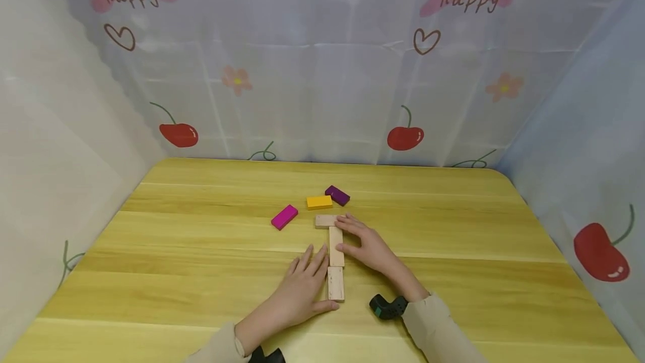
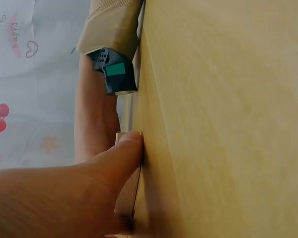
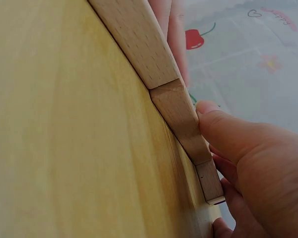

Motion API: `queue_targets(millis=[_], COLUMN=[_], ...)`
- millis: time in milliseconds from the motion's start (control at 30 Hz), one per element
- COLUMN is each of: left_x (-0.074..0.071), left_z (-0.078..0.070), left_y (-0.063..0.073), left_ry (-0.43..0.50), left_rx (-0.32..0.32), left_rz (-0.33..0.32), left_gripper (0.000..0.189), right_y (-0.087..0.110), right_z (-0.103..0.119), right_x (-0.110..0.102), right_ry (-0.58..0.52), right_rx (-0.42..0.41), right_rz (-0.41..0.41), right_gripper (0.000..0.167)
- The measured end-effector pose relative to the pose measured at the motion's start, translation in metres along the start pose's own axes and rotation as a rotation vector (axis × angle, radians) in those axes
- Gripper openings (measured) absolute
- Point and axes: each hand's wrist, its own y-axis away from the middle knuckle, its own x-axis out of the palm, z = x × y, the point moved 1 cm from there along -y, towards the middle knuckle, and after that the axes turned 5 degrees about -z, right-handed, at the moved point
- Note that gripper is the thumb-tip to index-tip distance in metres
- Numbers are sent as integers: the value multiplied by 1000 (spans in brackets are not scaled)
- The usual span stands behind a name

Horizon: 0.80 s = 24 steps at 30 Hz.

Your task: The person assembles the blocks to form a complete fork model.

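Note:
Three plain wooden blocks lie flat on the table, touching in a line. The near block (image 1: 336, 284) and middle block (image 1: 336, 248) run end to end, and the far block (image 1: 325, 221) lies crosswise at their far end. My left hand (image 1: 297, 294) rests along the left side of the line, fingers straight, with its thumb (image 2: 129, 141) at the near block's near end. My right hand (image 1: 370, 248) is on the other side. Its fingertips touch the right end of the far block, and its thumb (image 3: 213, 121) touches the middle block's right side.
Beyond the line lie a magenta block (image 1: 284, 217), a yellow block (image 1: 319, 202) and a purple block (image 1: 337, 195), the last two close together. The wooden table (image 1: 176, 251) ends at a printed curtain (image 1: 312, 71), with pale cloth on both sides.

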Motion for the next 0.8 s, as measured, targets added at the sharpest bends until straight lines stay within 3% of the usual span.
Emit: queue_targets(millis=[233, 500, 700, 800], left_x=[-1, 2, -1, -7], left_z=[-7, -12, -11, -6], left_y=[2, 0, -3, -10], left_ry=[3, -71, -74, -54], left_rx=[-26, -37, -50, -59], left_rz=[18, 24, 53, 26], left_gripper=[89, 89, 94, 95], right_y=[1, 1, 0, 0], right_z=[1, 1, 2, 1], right_x=[0, 1, 0, -1], right_ry=[7, 3, 5, 4], right_rx=[-22, -14, -22, -26], right_rz=[-10, -14, -11, -10], right_gripper=[54, 54, 54, 54])
